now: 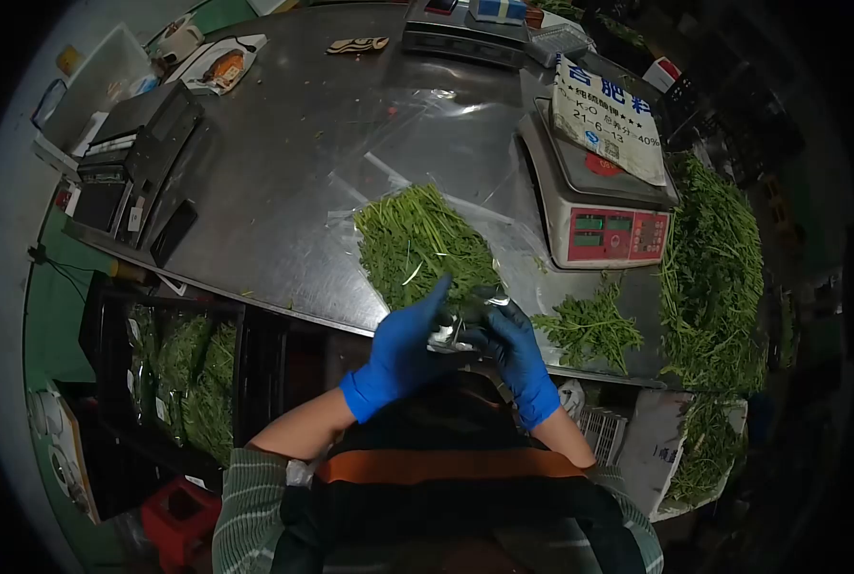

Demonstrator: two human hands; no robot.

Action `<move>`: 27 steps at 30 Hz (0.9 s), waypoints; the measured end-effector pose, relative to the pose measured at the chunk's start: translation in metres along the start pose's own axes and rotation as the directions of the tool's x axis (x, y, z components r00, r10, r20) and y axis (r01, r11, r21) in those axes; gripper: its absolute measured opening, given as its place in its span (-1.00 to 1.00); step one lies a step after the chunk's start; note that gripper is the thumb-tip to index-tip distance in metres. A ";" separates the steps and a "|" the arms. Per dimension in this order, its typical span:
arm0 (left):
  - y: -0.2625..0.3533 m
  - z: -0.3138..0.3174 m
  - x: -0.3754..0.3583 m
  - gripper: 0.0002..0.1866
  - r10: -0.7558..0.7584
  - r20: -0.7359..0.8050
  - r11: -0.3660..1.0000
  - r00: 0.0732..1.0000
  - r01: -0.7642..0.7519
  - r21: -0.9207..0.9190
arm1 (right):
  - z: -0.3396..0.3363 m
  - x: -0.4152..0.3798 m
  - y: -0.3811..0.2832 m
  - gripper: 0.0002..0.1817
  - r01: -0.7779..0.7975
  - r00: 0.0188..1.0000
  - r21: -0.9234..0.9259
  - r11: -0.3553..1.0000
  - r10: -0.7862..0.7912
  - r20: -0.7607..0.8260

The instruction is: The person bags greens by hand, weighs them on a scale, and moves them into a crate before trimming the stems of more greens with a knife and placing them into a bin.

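A bunch of leafy green vegetables [422, 239] lies on the metal table in front of me, inside what looks like a clear plastic bag [350, 218]. The stems point away and to the upper right. Both hands wear blue gloves and meet at the near end of the bunch. My left hand [406, 346] is curved around the bag's near end, one finger stretched up over the leaves. On the other side, my right hand [515, 356] has its fingers bent round the crumpled plastic. The palms partly hide the plastic between them. A small loose heap of greens [591, 327] lies right of my right hand.
A weighing scale [607, 234] with a printed sack piece [607, 120] on top stands right; a large pile of greens [714, 277] lies beyond it. Another scale [465, 36] stands at the back. A black crate [240, 383] of packed greens sits below left.
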State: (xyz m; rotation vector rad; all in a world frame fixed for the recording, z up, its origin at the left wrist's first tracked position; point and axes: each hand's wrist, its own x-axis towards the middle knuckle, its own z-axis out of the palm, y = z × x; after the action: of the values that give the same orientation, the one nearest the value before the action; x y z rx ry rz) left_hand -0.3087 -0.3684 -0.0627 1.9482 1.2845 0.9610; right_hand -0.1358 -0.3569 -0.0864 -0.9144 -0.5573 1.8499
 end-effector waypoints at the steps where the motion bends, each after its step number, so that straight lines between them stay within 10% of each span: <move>1: 0.000 0.013 0.003 -0.24 -0.003 -0.001 1.000 1.000 0.003 -0.002 | 0.003 0.000 -0.002 -0.59 -0.004 1.000 0.017 1.000 0.003 0.022; 5: -0.020 0.033 0.005 -0.35 0.043 -0.158 0.982 0.987 -0.012 0.187 | -0.007 0.011 0.007 -0.59 0.118 0.987 -0.088 0.989 -0.107 0.121; 7: -0.018 0.026 0.002 -0.38 0.030 -0.153 0.982 0.988 0.000 0.190 | -0.017 0.024 0.023 -0.58 0.337 0.884 -0.757 0.560 -0.466 0.049; 16: -0.001 0.017 -0.009 -0.41 -0.031 -0.034 0.999 0.999 0.030 -0.015 | -0.022 0.061 0.050 -0.66 0.094 0.887 -0.971 0.222 -0.462 -0.020; 21: -0.001 0.016 -0.013 -0.41 -0.019 0.058 1.000 0.998 0.018 0.019 | -0.028 0.075 0.059 -0.71 0.196 0.786 -0.975 -0.108 -0.577 0.222; 25: -0.002 0.007 -0.012 -0.40 -0.072 0.168 0.997 0.983 0.072 0.004 | -0.023 0.073 0.052 -0.72 0.189 0.817 -0.980 0.062 -0.564 0.122; 27: -0.005 -0.002 -0.009 -0.46 0.090 -0.065 0.990 0.994 -0.097 -0.107 | -0.013 0.063 0.038 -0.72 0.128 0.856 -0.967 0.219 -0.517 -0.003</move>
State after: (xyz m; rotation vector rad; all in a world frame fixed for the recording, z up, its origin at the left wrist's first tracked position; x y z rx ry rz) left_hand -0.3150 -0.3746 -0.0672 1.9212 1.1561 1.1210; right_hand -0.1631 -0.3168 -0.1436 -1.6777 -1.6110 0.7295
